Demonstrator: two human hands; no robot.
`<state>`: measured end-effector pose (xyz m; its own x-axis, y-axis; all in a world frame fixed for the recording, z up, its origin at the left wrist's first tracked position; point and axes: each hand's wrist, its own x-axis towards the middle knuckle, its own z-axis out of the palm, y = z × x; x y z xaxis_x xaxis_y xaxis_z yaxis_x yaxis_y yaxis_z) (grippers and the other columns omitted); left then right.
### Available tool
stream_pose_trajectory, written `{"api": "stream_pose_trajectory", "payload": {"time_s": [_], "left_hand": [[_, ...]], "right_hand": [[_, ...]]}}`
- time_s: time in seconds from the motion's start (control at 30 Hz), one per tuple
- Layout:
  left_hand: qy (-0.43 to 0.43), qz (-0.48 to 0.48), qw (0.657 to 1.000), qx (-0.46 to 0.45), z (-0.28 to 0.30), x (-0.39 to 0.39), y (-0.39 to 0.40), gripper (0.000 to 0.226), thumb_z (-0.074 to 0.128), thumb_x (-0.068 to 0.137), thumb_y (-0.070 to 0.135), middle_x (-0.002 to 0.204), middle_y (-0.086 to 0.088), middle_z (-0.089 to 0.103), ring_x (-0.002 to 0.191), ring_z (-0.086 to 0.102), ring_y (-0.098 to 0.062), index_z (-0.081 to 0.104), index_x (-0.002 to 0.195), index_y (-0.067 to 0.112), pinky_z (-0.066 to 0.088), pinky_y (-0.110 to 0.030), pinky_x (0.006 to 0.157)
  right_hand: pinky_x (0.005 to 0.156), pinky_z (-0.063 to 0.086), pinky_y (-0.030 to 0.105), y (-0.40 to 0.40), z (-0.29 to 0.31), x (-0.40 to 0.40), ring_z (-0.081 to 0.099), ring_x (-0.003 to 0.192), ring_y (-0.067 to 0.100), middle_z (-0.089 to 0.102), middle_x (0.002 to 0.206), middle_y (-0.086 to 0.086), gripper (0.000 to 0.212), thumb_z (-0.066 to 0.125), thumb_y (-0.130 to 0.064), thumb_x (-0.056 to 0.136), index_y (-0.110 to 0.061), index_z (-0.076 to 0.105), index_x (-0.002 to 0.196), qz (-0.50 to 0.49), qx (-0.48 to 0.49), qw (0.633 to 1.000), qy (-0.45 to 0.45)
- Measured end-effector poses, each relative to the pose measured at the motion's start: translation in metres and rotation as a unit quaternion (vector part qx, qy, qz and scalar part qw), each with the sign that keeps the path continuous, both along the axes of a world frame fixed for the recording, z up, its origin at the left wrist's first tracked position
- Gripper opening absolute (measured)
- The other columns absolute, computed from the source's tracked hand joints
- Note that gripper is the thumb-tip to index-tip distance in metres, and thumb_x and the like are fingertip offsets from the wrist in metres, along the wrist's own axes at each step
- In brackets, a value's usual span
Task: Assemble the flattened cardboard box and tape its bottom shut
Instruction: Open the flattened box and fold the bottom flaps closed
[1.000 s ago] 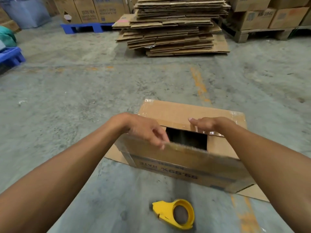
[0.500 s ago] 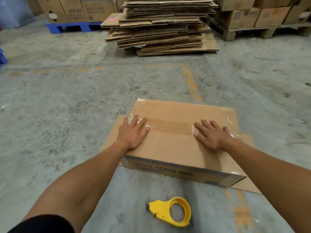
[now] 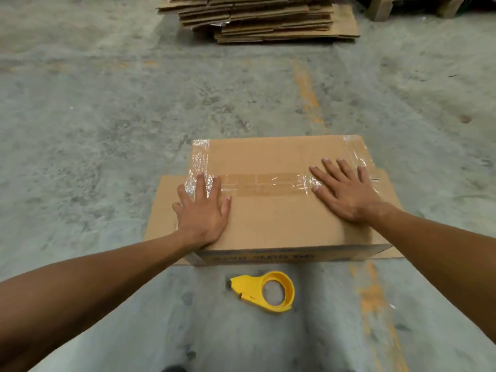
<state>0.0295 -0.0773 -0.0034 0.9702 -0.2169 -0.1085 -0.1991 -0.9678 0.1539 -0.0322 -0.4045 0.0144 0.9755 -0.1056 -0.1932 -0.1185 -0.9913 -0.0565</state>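
— What are your hands doing?

— My left hand (image 3: 203, 214) lies flat on the top of the box (image 3: 279, 213), fingers straight and spread, pressing down at about nine o'clock on that face. Its fingertips reach the left end of the tape (image 3: 257, 183), where the film is crinkled and shiny. My right hand (image 3: 346, 193) is flat too, fingers straight and fanned toward eleven o'clock, pressing at about three o'clock on the same face, its fingertips on the tape's right end.

— So neither hand holds anything?

— No, both just press with flat palms.

— Where is the box?

— On the concrete floor (image 3: 94, 146), right in front of me, its flaps closed on the upturned face. The clear tape runs across the middle seam from nine to three o'clock, between my two hands. More clear film wraps the far corners at about eleven and one o'clock. Dark blurred print shows on the near side wall; I cannot read it. Loose flaps (image 3: 163, 208) stick out flat on the floor at the box's left and right.

— And the tape tool?

— The yellow tape dispenser (image 3: 264, 291) lies on the floor at six o'clock from the box, near it but apart, untouched.

— Anything beyond?

— At twelve o'clock, well apart, a stack of flattened cardboard (image 3: 265, 20); at one o'clock a wooden pallet (image 3: 381, 8). An orange painted line (image 3: 308, 95) runs along the floor.
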Motion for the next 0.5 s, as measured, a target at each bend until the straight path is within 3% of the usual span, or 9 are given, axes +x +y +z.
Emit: {"api": "stream_pose_trajectory", "payload": {"time_s": [0.13, 0.37, 0.5], "left_hand": [[-0.010, 0.007, 1.000, 0.008, -0.002, -0.029, 0.004, 0.065, 0.016, 0.095, 0.059, 0.163, -0.002, -0.001, 0.138, 0.008, -0.052, 0.007, 0.153, 0.033, 0.024, -0.064, 0.103], [-0.003, -0.019, 0.999, 0.033, -0.001, -0.047, 0.010, 0.071, 0.016, 0.092, 0.065, 0.163, -0.006, -0.007, 0.139, 0.002, -0.055, 0.001, 0.153, 0.031, 0.018, -0.063, 0.105], [-0.011, -0.058, 0.997, 0.045, 0.001, -0.035, 0.015, 0.072, 0.012, 0.091, 0.067, 0.164, -0.008, -0.004, 0.143, -0.002, -0.051, -0.001, 0.153, 0.033, 0.010, -0.062, 0.109]], "right_hand": [[0.120, -0.004, 0.053, 0.034, -0.003, 0.008, -0.009, 0.151, 0.028, -0.007, 0.166, -0.005, 0.067, 0.010, -0.066, 0.093, -0.042, 0.002, 0.154, -0.013, 0.008, 1.000, -0.002], [0.121, 0.001, 0.049, 0.084, -0.006, 0.012, -0.005, 0.152, 0.024, -0.001, 0.166, 0.001, 0.071, 0.009, -0.064, 0.092, -0.033, 0.007, 0.156, 0.124, 0.008, 0.992, -0.025], [0.120, 0.012, 0.048, 0.107, 0.001, 0.003, 0.019, 0.148, 0.027, 0.027, 0.160, 0.007, 0.060, 0.026, -0.052, 0.096, -0.026, 0.032, 0.150, 0.165, 0.049, 0.983, -0.066]]}}
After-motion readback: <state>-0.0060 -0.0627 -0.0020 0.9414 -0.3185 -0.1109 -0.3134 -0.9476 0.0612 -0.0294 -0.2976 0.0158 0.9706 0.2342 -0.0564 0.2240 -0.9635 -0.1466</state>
